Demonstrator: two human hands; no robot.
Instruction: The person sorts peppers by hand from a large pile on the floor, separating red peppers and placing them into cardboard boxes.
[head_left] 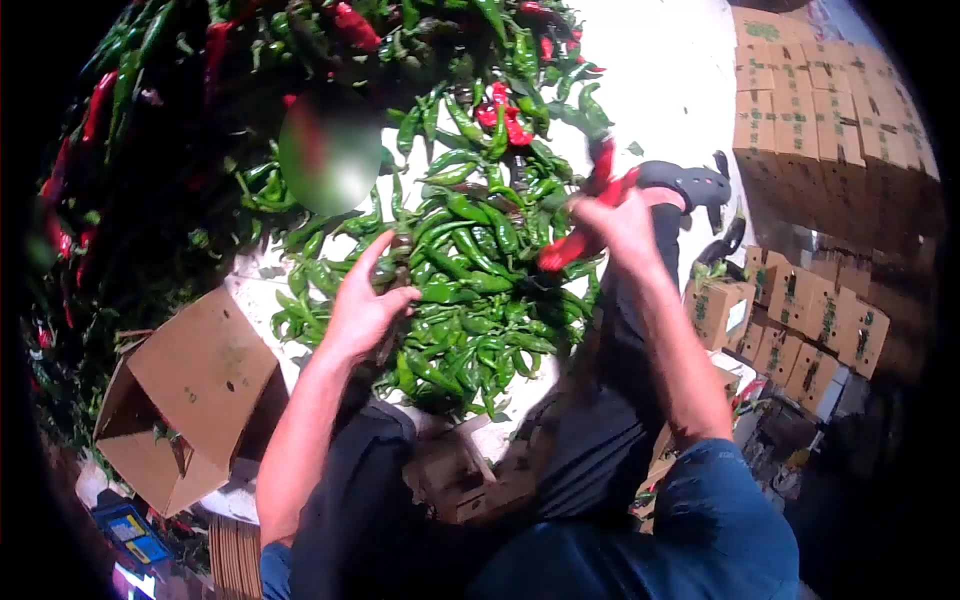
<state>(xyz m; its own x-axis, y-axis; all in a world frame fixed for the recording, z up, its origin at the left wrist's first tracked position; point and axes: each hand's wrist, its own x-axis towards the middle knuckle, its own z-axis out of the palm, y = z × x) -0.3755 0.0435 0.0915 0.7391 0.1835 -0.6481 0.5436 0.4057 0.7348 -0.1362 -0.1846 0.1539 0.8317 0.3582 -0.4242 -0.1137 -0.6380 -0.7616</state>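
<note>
My right hand (pixel 622 228) is closed around red peppers (pixel 566 250), which stick out on both sides of the fist; how many it holds I cannot tell. Over the left side of the green pepper pile (pixel 475 270) reaches my left hand (pixel 362 310), thumb and index finger spread apart. A dark brownish pepper (pixel 401 247) lies close by the index fingertip; whether they touch is unclear. More red peppers (pixel 505 115) rest among the green ones farther up the white surface (pixel 650 90).
A large heap of green and red peppers (pixel 150 90) rises at the upper left. An open cardboard box (pixel 205 375) stands at lower left, above flattened cardboard (pixel 235 560). Stacked cartons (pixel 800 110) line the right side. A dark sandal (pixel 690 185) is on my foot.
</note>
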